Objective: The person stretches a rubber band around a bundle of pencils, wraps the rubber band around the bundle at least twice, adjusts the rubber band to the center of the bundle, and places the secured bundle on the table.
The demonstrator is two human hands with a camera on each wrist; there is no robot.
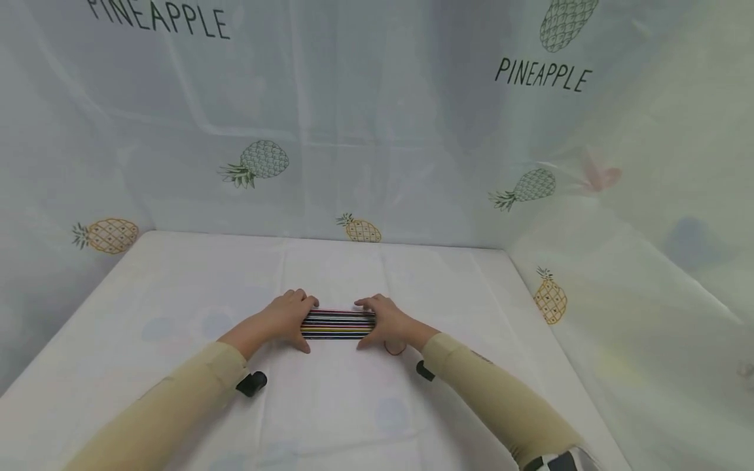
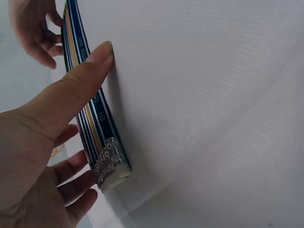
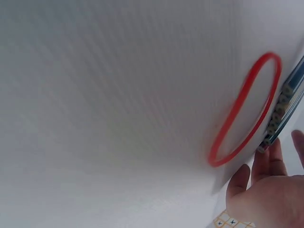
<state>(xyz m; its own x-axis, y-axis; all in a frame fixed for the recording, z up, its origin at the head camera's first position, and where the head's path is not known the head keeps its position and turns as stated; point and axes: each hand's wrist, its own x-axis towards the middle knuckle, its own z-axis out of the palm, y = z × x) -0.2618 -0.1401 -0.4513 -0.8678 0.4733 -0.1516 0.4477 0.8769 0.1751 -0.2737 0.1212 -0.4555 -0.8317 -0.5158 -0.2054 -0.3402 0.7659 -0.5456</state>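
A flat row of several striped pencils (image 1: 338,325) lies on the white cloth, with both hands at its ends. My left hand (image 1: 288,319) holds the left end; in the left wrist view its thumb lies along the near side, its other fingers behind the eraser-tipped ends (image 2: 111,166). At the other end my right hand (image 1: 389,322) spans the row with thumb and fingers, fingertips against the pencils' bare ends (image 3: 275,116). How firmly it grips is hard to see. A red rubber band (image 3: 237,107) rests on the cloth close to the right hand.
White cloth covers the table (image 1: 330,405). A pineapple-print curtain (image 1: 377,131) hangs behind and at the sides. Each wrist carries a small black device, the left one (image 1: 252,384) near the cloth.
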